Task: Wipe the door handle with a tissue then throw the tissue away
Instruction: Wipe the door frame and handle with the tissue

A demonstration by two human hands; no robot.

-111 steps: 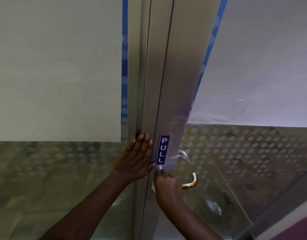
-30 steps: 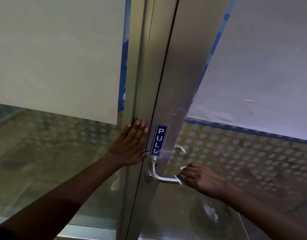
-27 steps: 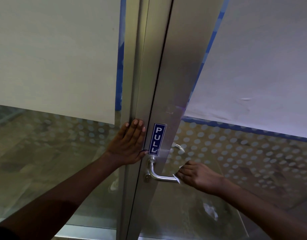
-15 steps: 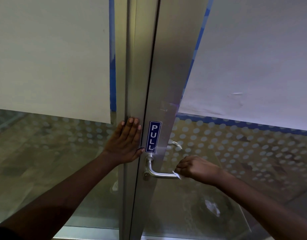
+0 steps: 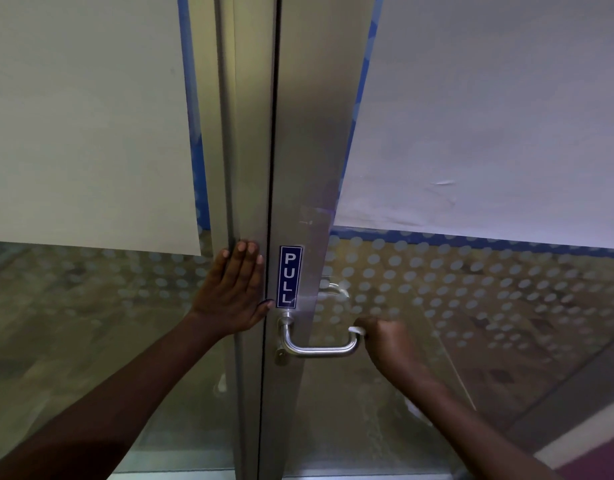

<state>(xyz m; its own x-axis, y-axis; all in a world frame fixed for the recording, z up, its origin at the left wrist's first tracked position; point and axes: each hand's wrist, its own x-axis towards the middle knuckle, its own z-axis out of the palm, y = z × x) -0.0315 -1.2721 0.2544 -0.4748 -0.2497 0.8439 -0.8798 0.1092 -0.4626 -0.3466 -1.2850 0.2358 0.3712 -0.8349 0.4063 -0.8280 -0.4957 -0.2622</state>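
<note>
Brushed silver metal forms the upright frame of a glass door, seen from close above. A curved, tubular steel door handle juts out from the frame's lower part, running level toward the right before bending back toward the glass. Just above its base sits a narrow blue sticker with white letters reading PULL.

The right hand is closed around the far right end of the handle, fingers curled tight, gripping a crumpled white tissue against the metal. Only a small white scrap of the tissue shows, at the top of the bend, between the fingers and the handle; the rest is hidden inside the fist.

The left hand lies flat and open, fingers straight and together, pressed against the neighbouring grey metal frame post just left of the sticker, holding nothing.

Large pale sheets of paper cover the upper glass on both sides, edged in blue tape. Below them the glass carries a pattern of frosted dots. A second handle shows faintly through the glass, behind the first.
</note>
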